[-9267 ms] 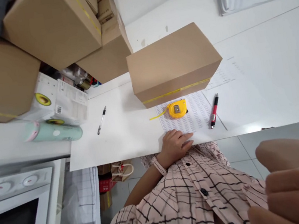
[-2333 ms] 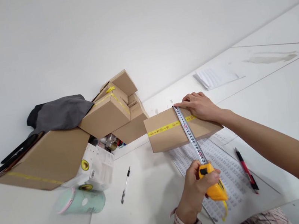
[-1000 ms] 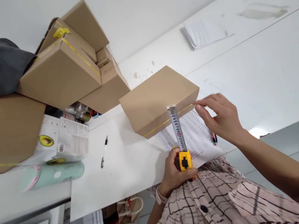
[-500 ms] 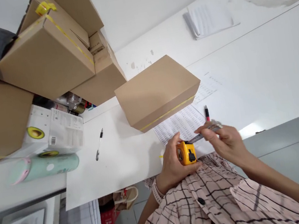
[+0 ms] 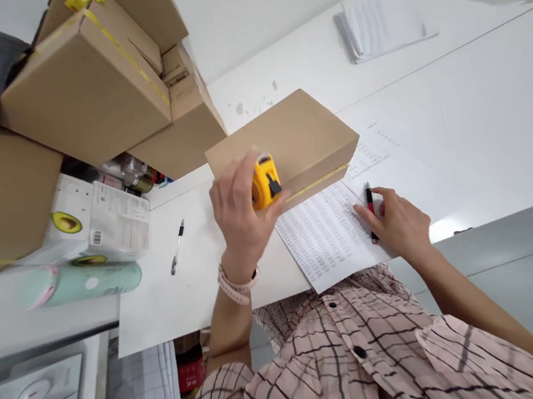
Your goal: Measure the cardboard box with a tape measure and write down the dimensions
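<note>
My left hand (image 5: 238, 214) is closed around a yellow tape measure (image 5: 266, 182) with a black lock button. It is held up in front of a closed cardboard box (image 5: 287, 135), covering the box's left front corner. No blade shows out of the tape measure. My right hand (image 5: 399, 222) is at the table's front edge, thumb and fingers closed about a red and black pen (image 5: 370, 206). The pen lies along the right side of a printed sheet (image 5: 326, 237), whose far edge meets the box.
A second pen (image 5: 177, 247) lies left on the white table (image 5: 462, 128). Cardboard boxes (image 5: 82, 94) are stacked at the back left, beside an avocado-print carton (image 5: 118, 219) and a mint bottle (image 5: 97, 280). A stack of papers (image 5: 385, 25) lies at the back.
My left hand has moved up and left with the tape measure, toward the box. My right hand has let go of the tape's blade and come down onto the red and black pen.
</note>
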The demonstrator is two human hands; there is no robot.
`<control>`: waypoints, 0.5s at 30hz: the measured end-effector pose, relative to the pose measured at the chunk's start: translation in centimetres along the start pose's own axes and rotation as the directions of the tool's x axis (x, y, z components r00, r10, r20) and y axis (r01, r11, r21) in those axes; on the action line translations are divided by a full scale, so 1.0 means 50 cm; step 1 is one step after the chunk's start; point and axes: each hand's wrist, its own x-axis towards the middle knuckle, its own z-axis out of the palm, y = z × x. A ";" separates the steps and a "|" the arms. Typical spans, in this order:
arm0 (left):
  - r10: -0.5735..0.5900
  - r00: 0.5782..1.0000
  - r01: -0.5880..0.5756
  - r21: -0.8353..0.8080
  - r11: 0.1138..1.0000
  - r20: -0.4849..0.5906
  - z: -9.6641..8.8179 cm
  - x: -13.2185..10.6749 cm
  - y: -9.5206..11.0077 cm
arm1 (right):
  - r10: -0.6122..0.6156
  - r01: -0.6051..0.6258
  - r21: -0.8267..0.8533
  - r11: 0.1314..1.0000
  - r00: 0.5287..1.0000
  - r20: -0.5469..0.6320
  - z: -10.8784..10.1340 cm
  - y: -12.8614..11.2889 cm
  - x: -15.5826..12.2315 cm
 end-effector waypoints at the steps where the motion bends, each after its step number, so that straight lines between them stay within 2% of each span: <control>1: -0.011 0.999 0.010 0.040 0.999 0.035 0.009 0.017 -0.014 | -0.009 0.010 -0.051 0.999 1.000 0.017 0.001 -0.001 0.003; 4: -0.062 0.985 0.050 0.082 0.995 0.158 0.050 0.045 -0.054 | -0.060 0.066 -0.123 0.990 0.997 0.050 -0.002 -0.007 0.005; 7: -0.102 0.957 0.084 0.075 0.994 0.272 0.085 0.049 -0.078 | -0.092 0.101 -0.148 0.984 0.994 0.065 -0.006 -0.004 0.007; 9: -0.113 0.956 0.101 0.059 0.993 0.270 0.091 0.046 -0.074 | -0.115 0.122 -0.161 0.979 0.992 0.049 -0.003 0.002 0.010; 12: -0.042 0.987 0.048 -0.036 0.998 0.153 0.063 0.041 -0.012 | -0.190 0.187 -0.145 0.972 0.982 -0.008 0.007 0.016 0.014; 13: 0.019 0.993 -0.007 -0.108 0.994 0.117 0.044 0.037 0.024 | -0.219 0.212 -0.133 0.968 0.975 -0.036 0.012 0.021 0.016; 15: 0.142 0.982 -0.097 -0.314 0.944 0.124 -0.003 0.026 0.112 | -0.267 0.257 -0.103 0.961 0.959 -0.098 0.020 0.032 0.019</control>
